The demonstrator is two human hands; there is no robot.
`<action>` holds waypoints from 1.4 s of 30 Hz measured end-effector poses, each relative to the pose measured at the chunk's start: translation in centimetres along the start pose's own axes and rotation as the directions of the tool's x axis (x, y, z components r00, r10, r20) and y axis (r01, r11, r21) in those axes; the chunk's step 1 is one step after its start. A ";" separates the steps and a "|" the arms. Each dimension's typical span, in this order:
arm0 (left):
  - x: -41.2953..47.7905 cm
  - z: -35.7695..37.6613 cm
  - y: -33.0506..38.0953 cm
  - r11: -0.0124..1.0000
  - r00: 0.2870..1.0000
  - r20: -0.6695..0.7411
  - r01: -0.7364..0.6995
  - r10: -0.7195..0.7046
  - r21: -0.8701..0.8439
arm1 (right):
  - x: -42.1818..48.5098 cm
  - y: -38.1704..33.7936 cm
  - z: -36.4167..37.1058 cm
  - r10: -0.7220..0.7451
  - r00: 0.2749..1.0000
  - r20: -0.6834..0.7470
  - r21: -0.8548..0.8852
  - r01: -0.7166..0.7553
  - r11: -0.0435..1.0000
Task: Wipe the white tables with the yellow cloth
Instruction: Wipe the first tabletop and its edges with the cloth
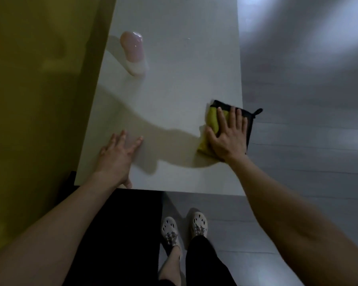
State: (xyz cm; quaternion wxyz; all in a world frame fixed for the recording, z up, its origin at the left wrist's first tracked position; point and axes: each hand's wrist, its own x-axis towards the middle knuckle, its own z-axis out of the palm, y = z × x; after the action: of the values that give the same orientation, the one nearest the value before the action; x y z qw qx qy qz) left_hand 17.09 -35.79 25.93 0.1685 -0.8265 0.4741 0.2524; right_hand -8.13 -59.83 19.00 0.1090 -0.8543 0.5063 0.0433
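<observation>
Midway, seemingly — right hand [227,137] flat on yellow cloth [212,120] at white table [174,79]'s near-right edge; left hand [118,155] flat, spread — far end unwiped.

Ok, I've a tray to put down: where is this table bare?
Bare: the middle of the white table, between pink bottle and yellow cloth, and the far end beyond the bottle. Crowded: the near end, left hand flat at the left, right hand pressing the cloth at the right edge.

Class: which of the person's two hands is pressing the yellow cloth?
The right hand, flat on the yellow cloth; the left hand rests on the bare white table.
</observation>
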 end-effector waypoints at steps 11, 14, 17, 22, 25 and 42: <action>-0.8 -0.9 0.0 0.999 1.000 0.002 -0.001 0.001 0.036 | -10.9 -7.8 2.2 -0.612 0.788 0.068 -0.049 0.616 0.787; -0.8 -1.1 0.1 0.998 1.000 -0.013 -0.020 0.020 0.058 | -3.2 -3.6 0.9 -0.580 0.813 0.053 -0.154 0.581 0.799; -0.8 -0.8 0.1 1.000 1.000 -0.028 -0.010 0.011 0.017 | 4.4 -1.3 -0.9 -0.207 0.978 -0.033 -0.103 0.203 0.974; -1.1 -0.7 0.1 1.000 0.996 -0.084 0.003 -0.002 0.007 | 0.8 -7.2 0.5 -0.291 0.957 -0.012 -0.051 0.290 0.956; -1.0 -1.0 0.1 1.000 0.998 -0.070 0.002 -0.003 -0.017 | -5.9 -9.4 1.5 -0.708 0.690 0.150 -0.047 0.720 0.692; -5.3 3.0 -3.1 0.957 0.944 -0.210 0.214 -0.254 -0.196 | -7.1 -11.5 2.3 -0.807 0.568 0.164 -0.032 0.821 0.571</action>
State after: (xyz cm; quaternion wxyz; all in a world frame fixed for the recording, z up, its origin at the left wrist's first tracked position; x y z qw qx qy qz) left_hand 16.72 -28.97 26.66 0.0693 -0.9122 0.3656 0.1713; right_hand -1.46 -47.90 19.74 0.1047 -0.9910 0.0447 0.0706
